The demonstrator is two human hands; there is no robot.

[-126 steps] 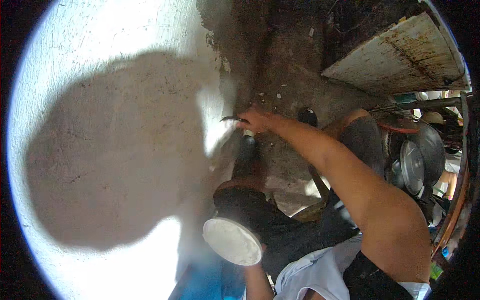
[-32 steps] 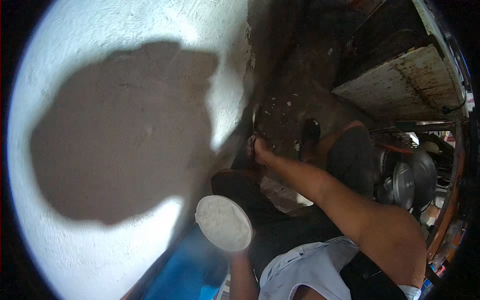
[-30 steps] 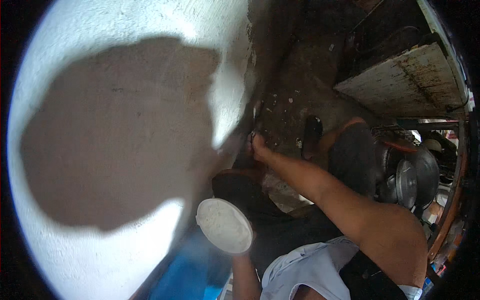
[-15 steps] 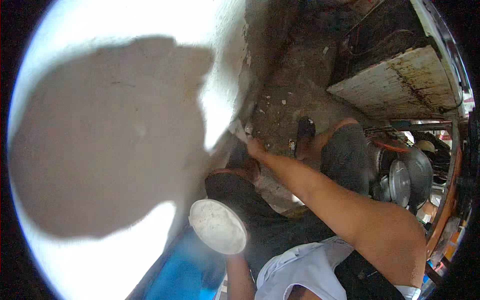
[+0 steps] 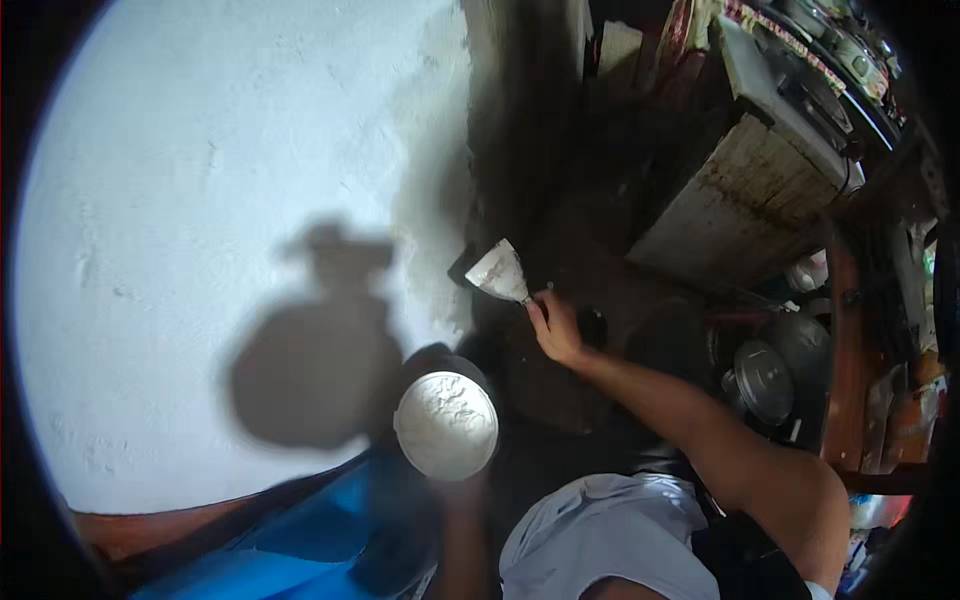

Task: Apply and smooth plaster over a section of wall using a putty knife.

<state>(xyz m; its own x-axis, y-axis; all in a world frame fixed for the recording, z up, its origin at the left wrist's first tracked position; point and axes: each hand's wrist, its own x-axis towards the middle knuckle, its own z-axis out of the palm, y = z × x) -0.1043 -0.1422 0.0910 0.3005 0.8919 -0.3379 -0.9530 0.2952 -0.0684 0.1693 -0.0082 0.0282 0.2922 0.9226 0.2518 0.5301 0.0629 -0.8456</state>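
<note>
A white wall (image 5: 200,200) fills the left and centre of the view, brightly lit, its surface rough with plaster. The person's shadow (image 5: 310,370) falls dark on its lower middle. At the wall's right edge the white coat gives way to a dark, shaded strip running from top to bottom.

To the right stands a worn, stained cabinet (image 5: 740,200), tilted by the lens, with clutter on top. Below it, near the right rim, lie round metal pots (image 5: 765,380) and a reddish wooden frame (image 5: 840,380). A blue sheet (image 5: 300,530) covers the floor at the lower left.

The right hand (image 5: 555,330) reaches up from the lower right on a bare arm. Its fingers (image 5: 540,315) are curled and pressed around the handle of a putty knife (image 5: 500,272), pinching it just below the blade. The blade is broad, smeared with white, and points up and left, close to the wall's right edge where white meets dark; whether it touches the wall cannot be told.

The left hand (image 5: 462,492) comes up from the lower edge, in shade. It holds a round bowl (image 5: 446,425) of white plaster from below, just beneath the knife and well apart from it. How its fingers lie cannot be told, since the bowl hides them.
</note>
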